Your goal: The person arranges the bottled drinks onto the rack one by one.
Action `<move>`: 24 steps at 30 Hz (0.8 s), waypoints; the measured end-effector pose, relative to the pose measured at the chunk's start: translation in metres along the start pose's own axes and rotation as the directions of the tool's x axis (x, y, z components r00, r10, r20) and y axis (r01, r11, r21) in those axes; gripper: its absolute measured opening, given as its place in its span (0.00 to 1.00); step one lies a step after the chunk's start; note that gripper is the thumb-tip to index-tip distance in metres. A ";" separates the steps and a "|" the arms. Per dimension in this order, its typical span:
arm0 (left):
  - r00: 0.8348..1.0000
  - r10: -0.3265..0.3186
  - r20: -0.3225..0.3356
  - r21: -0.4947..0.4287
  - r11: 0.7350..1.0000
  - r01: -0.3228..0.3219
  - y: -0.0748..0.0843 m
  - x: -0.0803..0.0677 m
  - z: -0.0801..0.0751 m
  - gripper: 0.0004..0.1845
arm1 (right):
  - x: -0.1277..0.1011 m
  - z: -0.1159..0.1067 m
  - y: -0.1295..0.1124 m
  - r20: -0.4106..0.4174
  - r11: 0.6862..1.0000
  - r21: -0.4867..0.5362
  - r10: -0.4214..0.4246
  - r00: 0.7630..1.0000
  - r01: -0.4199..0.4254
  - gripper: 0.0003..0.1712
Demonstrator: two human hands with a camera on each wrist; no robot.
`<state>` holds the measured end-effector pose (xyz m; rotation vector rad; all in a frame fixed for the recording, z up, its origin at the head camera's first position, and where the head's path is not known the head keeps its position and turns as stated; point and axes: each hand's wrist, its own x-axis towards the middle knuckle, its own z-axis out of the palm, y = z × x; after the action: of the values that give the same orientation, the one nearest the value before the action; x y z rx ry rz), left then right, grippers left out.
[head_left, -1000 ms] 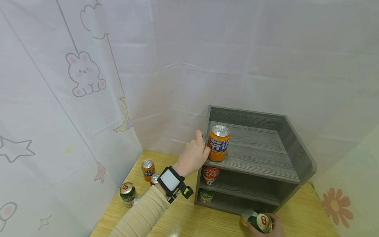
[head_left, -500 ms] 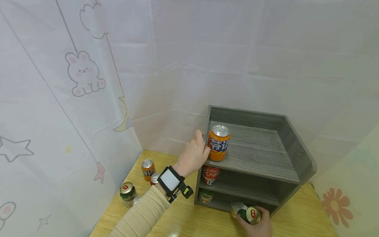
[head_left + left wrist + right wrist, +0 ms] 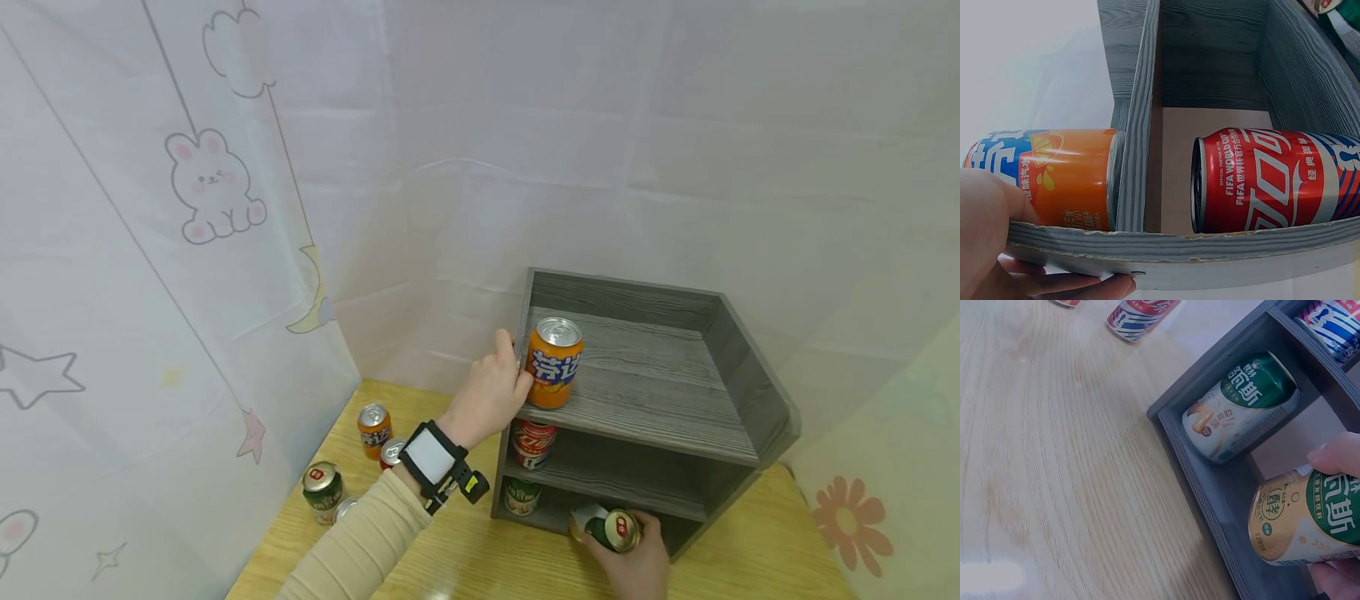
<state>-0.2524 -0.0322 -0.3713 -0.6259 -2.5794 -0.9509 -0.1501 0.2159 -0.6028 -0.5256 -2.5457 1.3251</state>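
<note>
8 cans (image 3: pixel 554 363), 1 shelf unit (image 3: pixel 660 400).

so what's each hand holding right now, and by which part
The right hand grips a green and white can round its body, at the shelf's bottom opening. The left hand grips the shelf's left side wall, thumb against the orange can.

Left hand (image 3: pixel 491 390) raised w/ arm extended fwd, beige sleeve, black wrist unit strapped on; fingers curled, thumb up, gripped around an edge. Right hand (image 3: pixel 633 562) low at frame bottom, fingers (image 3: pixel 1338 455) wrapped round sth, thumb beneath.
</note>
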 end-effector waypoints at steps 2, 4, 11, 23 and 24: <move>1.000 0.000 0.001 0.002 1.000 0.000 0.000 0.000 0.000 0.15 | 0.001 0.003 -0.001 -0.004 1.000 -0.002 -0.008 1.000 0.008 0.56; 1.000 -0.001 0.003 0.003 1.000 0.001 0.000 0.000 0.000 0.15 | 0.003 0.007 -0.001 -0.011 1.000 -0.003 -0.013 1.000 0.013 0.56; 1.000 -0.003 0.003 0.001 1.000 0.003 0.000 0.000 0.000 0.15 | 0.004 0.016 -0.004 -0.011 0.999 0.034 -0.030 0.999 0.030 0.53; 1.000 -0.006 0.002 0.006 1.000 0.006 0.001 0.000 0.000 0.14 | 0.009 0.025 -0.010 0.065 0.999 0.047 0.006 0.998 -0.010 0.54; 1.000 -0.003 0.002 0.007 1.000 0.003 0.001 0.000 0.000 0.14 | 0.010 0.026 -0.009 0.069 0.999 0.045 0.003 0.998 -0.006 0.55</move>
<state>-0.2520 -0.0318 -0.3705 -0.6215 -2.5856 -0.9426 -0.1704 0.1958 -0.6094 -0.4856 -2.5642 1.4226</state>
